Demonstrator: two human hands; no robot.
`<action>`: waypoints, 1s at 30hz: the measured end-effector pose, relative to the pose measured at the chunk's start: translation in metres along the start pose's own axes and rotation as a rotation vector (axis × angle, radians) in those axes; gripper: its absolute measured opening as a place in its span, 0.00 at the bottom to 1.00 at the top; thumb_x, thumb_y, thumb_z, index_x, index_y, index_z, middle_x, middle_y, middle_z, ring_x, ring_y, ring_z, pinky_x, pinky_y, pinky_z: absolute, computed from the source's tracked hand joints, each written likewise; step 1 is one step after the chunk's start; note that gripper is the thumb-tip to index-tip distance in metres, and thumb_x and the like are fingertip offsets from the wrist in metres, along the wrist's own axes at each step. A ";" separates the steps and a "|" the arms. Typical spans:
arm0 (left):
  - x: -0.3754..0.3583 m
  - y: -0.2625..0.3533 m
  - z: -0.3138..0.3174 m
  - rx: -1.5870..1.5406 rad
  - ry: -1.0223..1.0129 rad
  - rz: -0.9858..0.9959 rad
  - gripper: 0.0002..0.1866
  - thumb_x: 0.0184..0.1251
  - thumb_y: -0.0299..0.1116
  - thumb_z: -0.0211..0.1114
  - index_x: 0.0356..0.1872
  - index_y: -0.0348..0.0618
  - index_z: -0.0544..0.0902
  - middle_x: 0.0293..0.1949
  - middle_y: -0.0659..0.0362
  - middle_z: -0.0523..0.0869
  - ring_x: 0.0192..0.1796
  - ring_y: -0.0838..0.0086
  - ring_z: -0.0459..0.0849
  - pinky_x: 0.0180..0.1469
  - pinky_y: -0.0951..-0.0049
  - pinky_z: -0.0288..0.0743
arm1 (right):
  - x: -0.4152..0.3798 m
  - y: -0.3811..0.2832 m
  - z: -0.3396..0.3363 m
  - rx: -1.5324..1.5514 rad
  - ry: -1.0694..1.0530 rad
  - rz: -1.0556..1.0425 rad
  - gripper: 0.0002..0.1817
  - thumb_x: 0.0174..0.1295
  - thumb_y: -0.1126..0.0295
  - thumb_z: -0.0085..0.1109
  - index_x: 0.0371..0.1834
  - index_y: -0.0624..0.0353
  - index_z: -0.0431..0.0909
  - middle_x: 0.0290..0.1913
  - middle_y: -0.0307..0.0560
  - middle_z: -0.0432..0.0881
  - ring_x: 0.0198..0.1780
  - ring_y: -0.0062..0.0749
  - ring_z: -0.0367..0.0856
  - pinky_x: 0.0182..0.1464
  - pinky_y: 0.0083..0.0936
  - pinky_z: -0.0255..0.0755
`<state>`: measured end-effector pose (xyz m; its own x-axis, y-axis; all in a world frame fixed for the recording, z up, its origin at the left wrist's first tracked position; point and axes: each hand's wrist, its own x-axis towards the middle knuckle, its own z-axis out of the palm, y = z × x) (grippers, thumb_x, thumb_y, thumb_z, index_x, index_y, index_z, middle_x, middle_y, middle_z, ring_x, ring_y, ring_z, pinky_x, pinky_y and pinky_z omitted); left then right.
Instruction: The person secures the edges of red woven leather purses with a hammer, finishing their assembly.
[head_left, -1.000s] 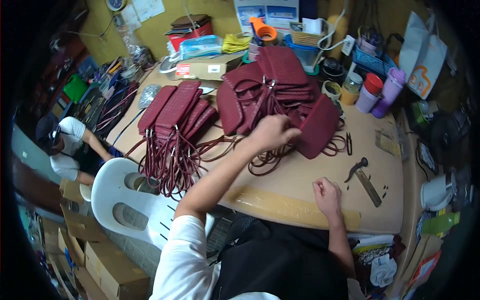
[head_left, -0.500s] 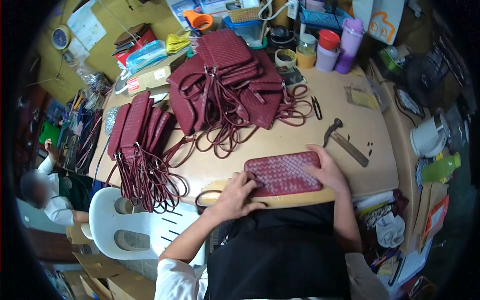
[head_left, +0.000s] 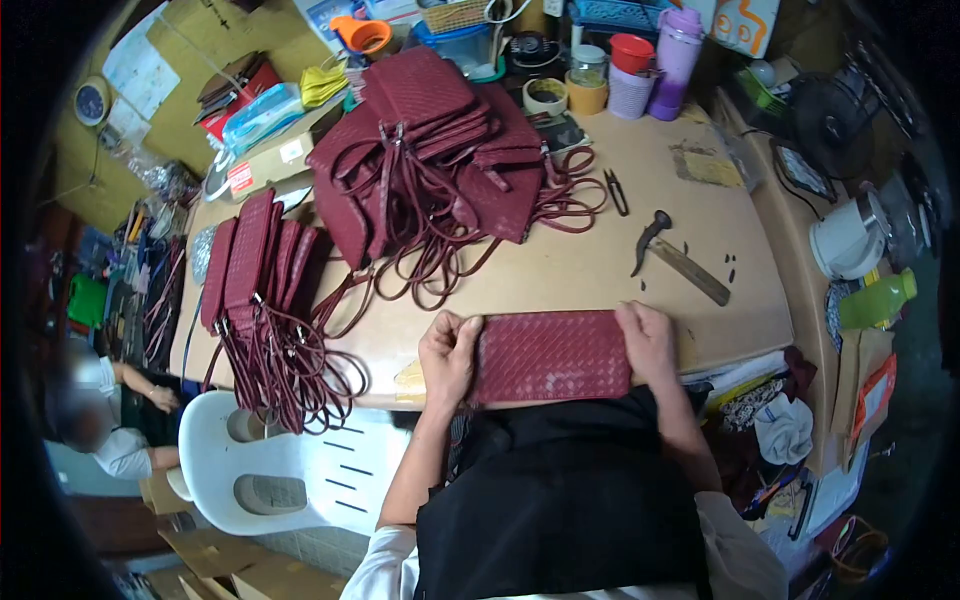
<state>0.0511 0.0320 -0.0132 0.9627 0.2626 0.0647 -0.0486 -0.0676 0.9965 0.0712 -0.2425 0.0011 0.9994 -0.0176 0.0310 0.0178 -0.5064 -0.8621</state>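
A dark red woven pouch [head_left: 552, 356] lies flat at the near edge of the tan worktable [head_left: 580, 275]. My left hand [head_left: 449, 356] grips its left end and my right hand [head_left: 648, 340] grips its right end. Beyond it, a large heap of the same red pouches with cord straps [head_left: 432, 150] covers the middle of the table. A second stack of pouches [head_left: 262, 280] lies at the left edge, its straps hanging over the side.
A hammer [head_left: 648, 238] and a metal ruler [head_left: 692, 272] lie right of centre, small snips [head_left: 616, 190] further back. Cups, tape rolls and a purple bottle [head_left: 676, 50] crowd the far edge. A white plastic chair [head_left: 270, 470] stands at left, beside a seated person [head_left: 100, 420].
The pouch has slid toward me to the table's near edge. Both my hands now hold its ends; a second ago my left hand was reaching into the heap.
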 end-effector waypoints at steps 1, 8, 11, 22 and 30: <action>0.003 0.008 0.001 0.138 0.013 0.024 0.09 0.65 0.29 0.66 0.34 0.37 0.75 0.29 0.64 0.77 0.33 0.82 0.72 0.38 0.80 0.68 | -0.001 0.007 -0.004 -0.040 0.115 -0.006 0.16 0.69 0.61 0.53 0.34 0.65 0.77 0.23 0.52 0.77 0.28 0.31 0.78 0.36 0.28 0.71; -0.024 0.044 0.011 0.845 -0.579 0.700 0.30 0.60 0.49 0.66 0.62 0.48 0.74 0.64 0.49 0.71 0.68 0.53 0.67 0.69 0.46 0.53 | 0.047 0.038 -0.061 -0.848 0.450 -0.350 0.18 0.65 0.61 0.56 0.53 0.59 0.72 0.52 0.54 0.75 0.52 0.47 0.75 0.51 0.39 0.70; -0.032 0.025 0.026 1.076 -0.699 0.647 0.29 0.64 0.48 0.62 0.67 0.57 0.72 0.70 0.53 0.64 0.73 0.53 0.60 0.73 0.43 0.47 | 0.060 0.040 -0.068 -1.000 0.235 -0.213 0.15 0.69 0.60 0.51 0.47 0.61 0.73 0.45 0.55 0.77 0.47 0.48 0.77 0.47 0.40 0.71; -0.030 0.020 0.030 1.006 -0.685 0.595 0.26 0.65 0.46 0.62 0.65 0.59 0.74 0.69 0.55 0.67 0.72 0.54 0.62 0.72 0.47 0.52 | 0.020 -0.034 -0.058 0.024 -0.271 0.133 0.16 0.74 0.58 0.43 0.40 0.61 0.71 0.23 0.42 0.74 0.23 0.27 0.73 0.28 0.27 0.68; -0.029 0.020 0.029 0.988 -0.683 0.587 0.26 0.64 0.46 0.62 0.64 0.59 0.75 0.69 0.56 0.68 0.72 0.55 0.63 0.72 0.47 0.51 | 0.016 -0.057 -0.089 -0.640 -0.336 -0.060 0.15 0.70 0.60 0.47 0.42 0.64 0.68 0.32 0.67 0.78 0.40 0.69 0.76 0.41 0.55 0.68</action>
<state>0.0304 -0.0052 0.0032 0.8189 -0.5567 0.1394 -0.5660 -0.7434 0.3564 0.0830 -0.2905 0.0959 0.9545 0.2401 -0.1769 0.1545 -0.9054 -0.3954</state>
